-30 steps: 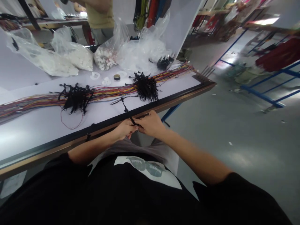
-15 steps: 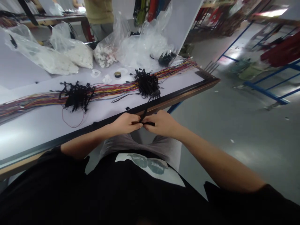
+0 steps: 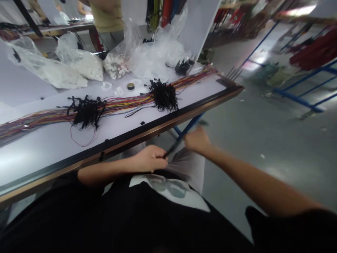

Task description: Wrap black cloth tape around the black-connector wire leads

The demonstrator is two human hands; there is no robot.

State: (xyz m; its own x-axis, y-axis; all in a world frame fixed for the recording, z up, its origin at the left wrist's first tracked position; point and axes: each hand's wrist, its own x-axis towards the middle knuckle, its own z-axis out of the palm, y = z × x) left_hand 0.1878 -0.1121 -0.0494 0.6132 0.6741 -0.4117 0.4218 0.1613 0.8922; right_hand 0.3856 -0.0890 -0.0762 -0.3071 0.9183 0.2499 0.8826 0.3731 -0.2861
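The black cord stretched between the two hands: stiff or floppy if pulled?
Likely floppy: the black cord looks thin and runs straight only because the left hand and right hand pull it taut. Probably light, like the limp tangled bundle.

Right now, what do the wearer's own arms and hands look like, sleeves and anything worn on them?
Both forearms are bare, with short black sleeves ending near the elbows. The left hand and right hand are bare: no gloves show, and no rings or watch can be made out. The right hand is motion-blurred.
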